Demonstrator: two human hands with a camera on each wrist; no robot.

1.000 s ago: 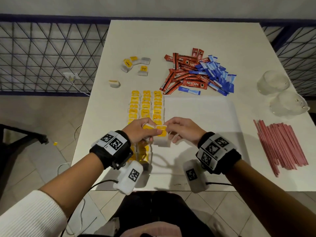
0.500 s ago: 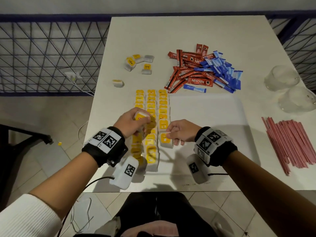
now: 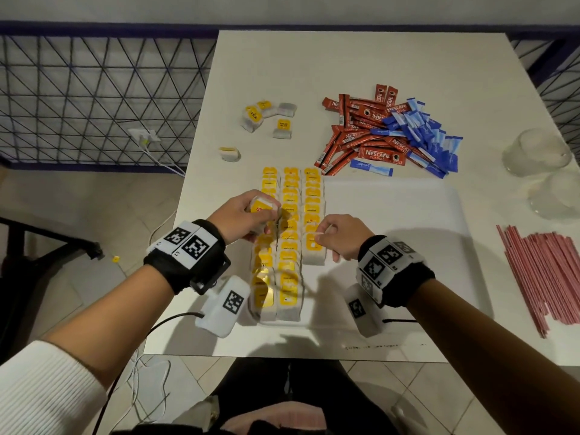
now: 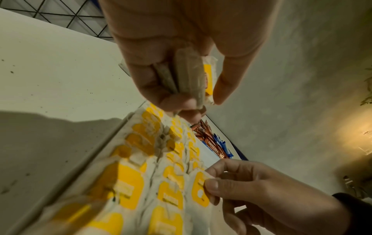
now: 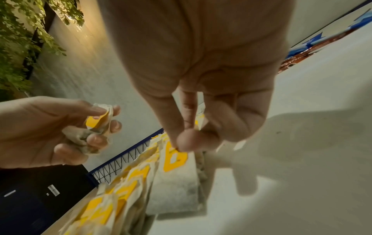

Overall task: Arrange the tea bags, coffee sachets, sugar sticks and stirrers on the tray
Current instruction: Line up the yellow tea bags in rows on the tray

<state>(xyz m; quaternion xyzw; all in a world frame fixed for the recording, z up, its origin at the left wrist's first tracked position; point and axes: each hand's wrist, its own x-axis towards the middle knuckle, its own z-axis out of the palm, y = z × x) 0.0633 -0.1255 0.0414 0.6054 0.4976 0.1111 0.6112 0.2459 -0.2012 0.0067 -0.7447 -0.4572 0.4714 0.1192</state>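
From the head view we see the tray (image 3: 408, 215) on the counter (image 3: 361, 64), its left part hidden under three rows of tea bags (image 3: 290, 233), while our left hand (image 3: 241, 216) grips a small bunch of tea bags above them. In the left wrist view the bunch (image 4: 188, 74) is blurred and half covered by our fingers. In the right wrist view our right hand (image 5: 201, 95) pinches the yellow tag (image 5: 174, 156) of the nearest bag in the right row.
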